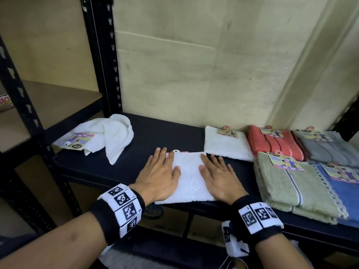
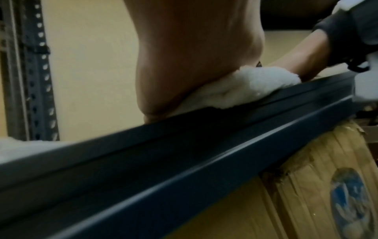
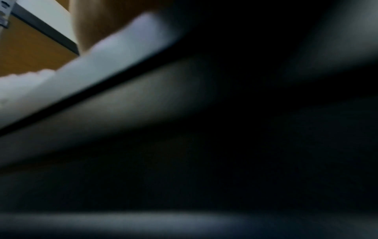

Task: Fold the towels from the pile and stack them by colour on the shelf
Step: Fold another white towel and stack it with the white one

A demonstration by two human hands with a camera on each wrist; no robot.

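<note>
Both palms flat on the folded white towel

My left hand (image 1: 158, 175) and right hand (image 1: 219, 176) press the white towel (image 1: 189, 177) at the shelf's (image 1: 155, 133) front edge, fingers straight, gripping nothing; a crumpled towel (image 1: 104, 135) lies left, folded stacks (image 1: 281, 152) right

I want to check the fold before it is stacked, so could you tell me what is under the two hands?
The left hand and right hand press flat on a folded white towel lying on the dark shelf. Its inner layers are hidden.
</note>
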